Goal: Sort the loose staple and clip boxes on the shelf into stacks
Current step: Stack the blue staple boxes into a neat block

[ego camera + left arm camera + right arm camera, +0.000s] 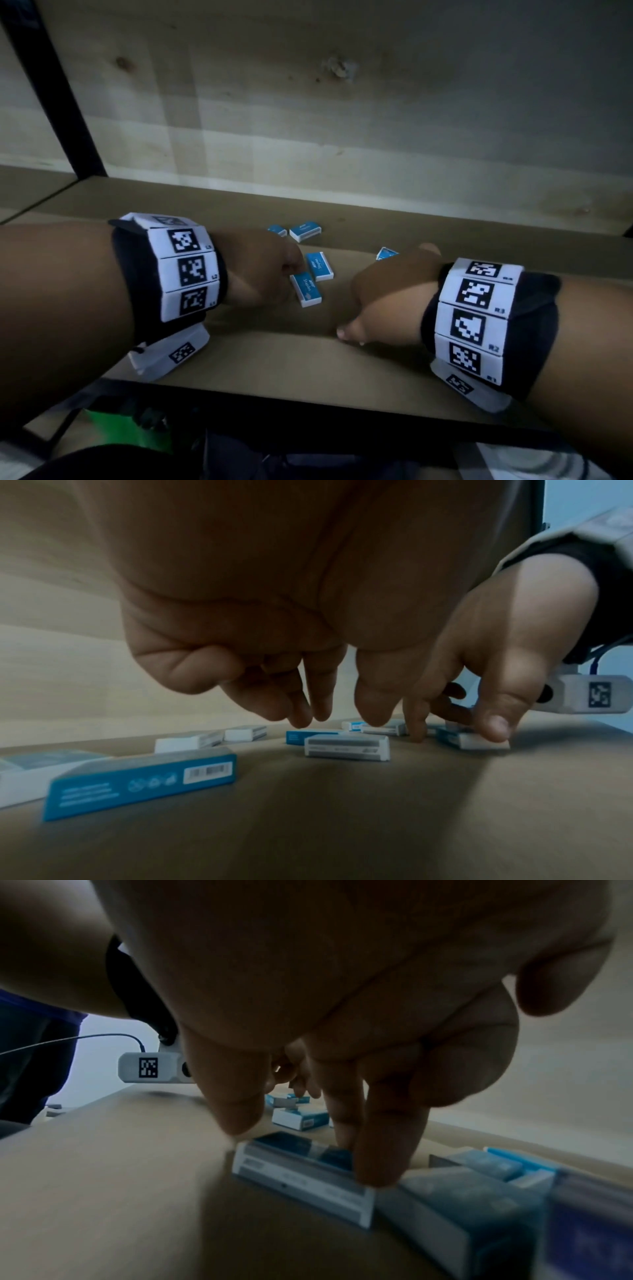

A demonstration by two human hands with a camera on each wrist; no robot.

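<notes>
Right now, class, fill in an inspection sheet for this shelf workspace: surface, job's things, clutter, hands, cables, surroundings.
Surface: brown shelf board, dimly lit.
Job's things: blue-and-white staple boxes lying loose and flat, no stack visible in the head view.
Clutter: nothing seen.
Hands: left hand hangs with fingers curled down by a box, contact unclear; right hand pinches a box between thumb and fingers.
Cables: thin dark cable at the left wrist camera.
Surroundings: pale wood back panel, black upright post.
</notes>
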